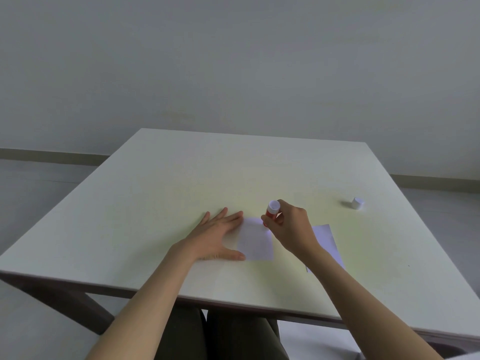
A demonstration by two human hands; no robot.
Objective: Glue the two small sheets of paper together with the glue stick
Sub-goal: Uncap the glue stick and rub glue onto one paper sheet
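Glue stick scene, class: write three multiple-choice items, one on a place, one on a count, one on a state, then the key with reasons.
1. Where is the white cap?
A. on the glue stick
B. apart, on the table's right side
C. under the left hand

2. How many paper sheets show?
A. one
B. two
C. four

3. What is the left hand doing?
A. lying flat, holding a sheet
B. lifting the cap
C. making a fist

Key: B, the cap stands alone on the table; B, one sheet sits between the hands, another under the right arm; A, fingers spread flat while the right hand grips the glue stick.
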